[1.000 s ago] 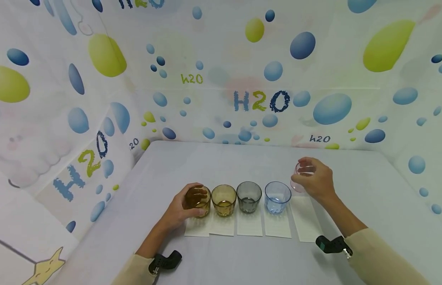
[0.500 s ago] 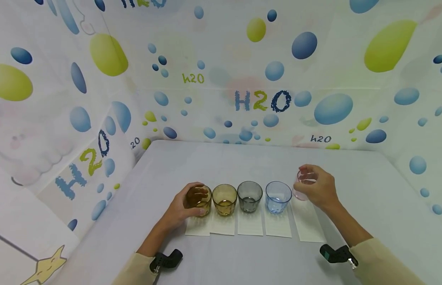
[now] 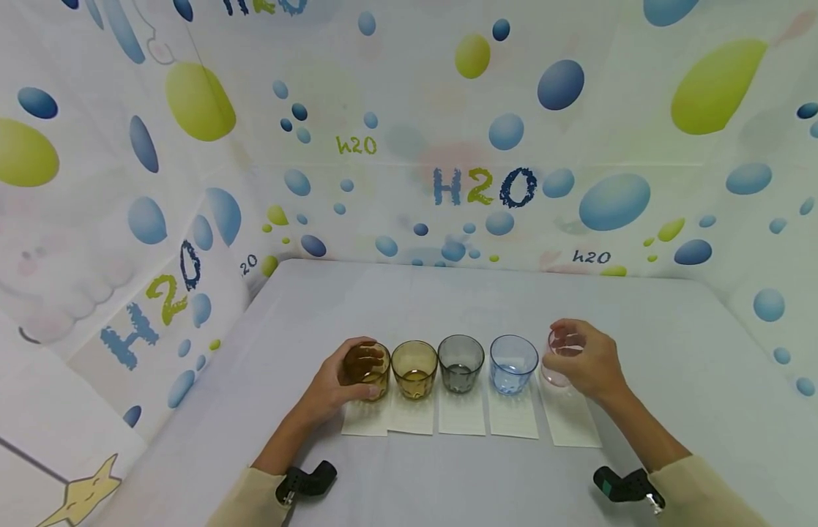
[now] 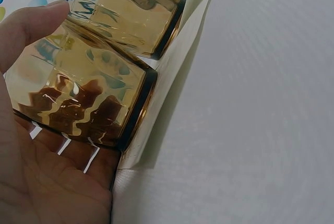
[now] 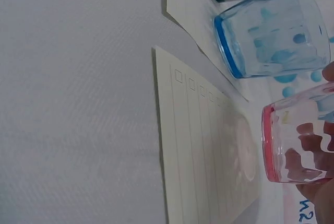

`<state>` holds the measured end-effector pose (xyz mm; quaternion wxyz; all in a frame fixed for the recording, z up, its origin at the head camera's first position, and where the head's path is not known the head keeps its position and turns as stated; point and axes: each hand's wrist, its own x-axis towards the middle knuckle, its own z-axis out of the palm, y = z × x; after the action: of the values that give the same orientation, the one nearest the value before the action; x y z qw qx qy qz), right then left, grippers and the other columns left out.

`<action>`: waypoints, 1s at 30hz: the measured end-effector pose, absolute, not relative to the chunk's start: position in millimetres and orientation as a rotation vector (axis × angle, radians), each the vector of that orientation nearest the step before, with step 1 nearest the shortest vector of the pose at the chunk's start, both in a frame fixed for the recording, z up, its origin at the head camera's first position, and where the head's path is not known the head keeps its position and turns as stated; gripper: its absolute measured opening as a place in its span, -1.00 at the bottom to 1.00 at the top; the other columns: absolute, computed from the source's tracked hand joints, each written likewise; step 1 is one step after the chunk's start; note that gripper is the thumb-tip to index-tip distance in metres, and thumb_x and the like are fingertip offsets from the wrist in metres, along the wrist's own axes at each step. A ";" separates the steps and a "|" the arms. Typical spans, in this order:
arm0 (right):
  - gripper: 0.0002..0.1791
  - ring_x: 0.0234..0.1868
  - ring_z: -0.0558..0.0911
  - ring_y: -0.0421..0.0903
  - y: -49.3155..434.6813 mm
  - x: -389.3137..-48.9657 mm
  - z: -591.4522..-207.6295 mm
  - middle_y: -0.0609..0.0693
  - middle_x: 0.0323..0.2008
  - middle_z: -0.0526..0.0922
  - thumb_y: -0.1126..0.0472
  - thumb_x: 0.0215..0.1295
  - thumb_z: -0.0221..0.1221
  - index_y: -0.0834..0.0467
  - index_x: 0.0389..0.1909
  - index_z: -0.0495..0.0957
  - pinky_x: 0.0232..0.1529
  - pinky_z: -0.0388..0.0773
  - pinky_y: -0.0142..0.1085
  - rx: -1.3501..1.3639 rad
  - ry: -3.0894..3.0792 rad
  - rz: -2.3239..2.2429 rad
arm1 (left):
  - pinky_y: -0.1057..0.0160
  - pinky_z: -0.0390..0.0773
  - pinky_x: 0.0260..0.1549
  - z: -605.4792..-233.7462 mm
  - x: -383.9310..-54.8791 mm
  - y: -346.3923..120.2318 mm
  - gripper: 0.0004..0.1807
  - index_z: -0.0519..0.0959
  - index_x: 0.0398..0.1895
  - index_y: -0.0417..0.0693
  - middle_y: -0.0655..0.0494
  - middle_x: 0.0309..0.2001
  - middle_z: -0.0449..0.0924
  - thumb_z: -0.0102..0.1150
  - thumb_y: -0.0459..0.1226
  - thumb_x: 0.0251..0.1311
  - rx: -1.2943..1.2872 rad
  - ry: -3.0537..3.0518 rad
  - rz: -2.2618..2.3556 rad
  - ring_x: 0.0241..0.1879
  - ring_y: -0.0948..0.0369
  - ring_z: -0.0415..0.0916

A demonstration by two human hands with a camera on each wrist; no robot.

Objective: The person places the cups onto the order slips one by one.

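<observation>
Five tinted drinking glasses would be more than I can list singly, so by row: my left hand [image 3: 326, 384] grips the leftmost one, a brown glass [image 3: 377, 377], with the fingers behind it and the thumb in front. Beside it stand an amber glass [image 3: 415, 366], a grey glass [image 3: 461, 362] and a blue glass [image 3: 514, 362], all upright. At the right end my right hand [image 3: 596, 362] holds a pink glass [image 5: 292, 130] from its right side. In the right wrist view the pink glass's base is close over the far end of a lined paper slip [image 5: 198, 145].
Several pale paper slips lie in a row under and in front of the glasses, such as the amber glass's slip [image 3: 411, 421]. A white cloth [image 3: 422, 483] covers the table. A printed curtain [image 3: 395, 88] rises behind and at the sides.
My right hand has brought the pink glass nearer to me, from behind the rightmost slip to over its far end. My left hand stays on the brown glass.
</observation>
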<state>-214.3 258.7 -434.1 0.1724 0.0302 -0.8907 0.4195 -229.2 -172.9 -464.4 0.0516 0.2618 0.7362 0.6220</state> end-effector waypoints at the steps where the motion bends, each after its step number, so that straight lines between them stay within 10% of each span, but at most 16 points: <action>1: -0.51 -0.09 0.69 0.14 258.7 -213.9 -434.9 0.16 -0.13 0.66 0.34 0.06 0.37 0.30 0.07 0.56 -0.18 0.57 -0.58 0.087 -2.532 1.193 | 0.26 0.49 0.21 -464.2 -229.2 -172.6 -0.17 0.22 0.46 -0.26 -0.17 0.25 0.45 0.40 -0.35 0.13 0.795 2.241 1.891 0.24 -0.15 0.44; 12: -0.50 -0.08 0.69 0.12 261.5 -209.9 -439.7 0.15 -0.13 0.67 0.35 0.02 0.37 0.32 0.06 0.57 -0.07 0.70 -0.11 0.121 -2.577 1.204 | 0.25 0.51 0.19 -464.6 -230.0 -172.0 -0.18 0.23 0.46 -0.25 -0.17 0.25 0.45 0.39 -0.35 0.14 0.793 2.254 1.882 0.23 -0.16 0.44; 30: -0.41 -0.05 0.68 0.11 267.1 -208.0 -443.7 0.13 -0.09 0.65 0.21 0.09 0.43 0.29 0.16 0.55 -0.04 0.69 -0.07 0.211 -2.619 1.207 | 0.21 0.53 0.17 -463.4 -232.6 -174.3 -0.18 0.23 0.46 -0.24 -0.20 0.24 0.46 0.39 -0.38 0.15 0.809 2.238 1.896 0.22 -0.19 0.45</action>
<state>-208.0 267.1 -443.7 0.1246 0.0724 -0.8987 0.4143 -232.6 -174.3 -463.4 0.0495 0.2655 0.7347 0.6223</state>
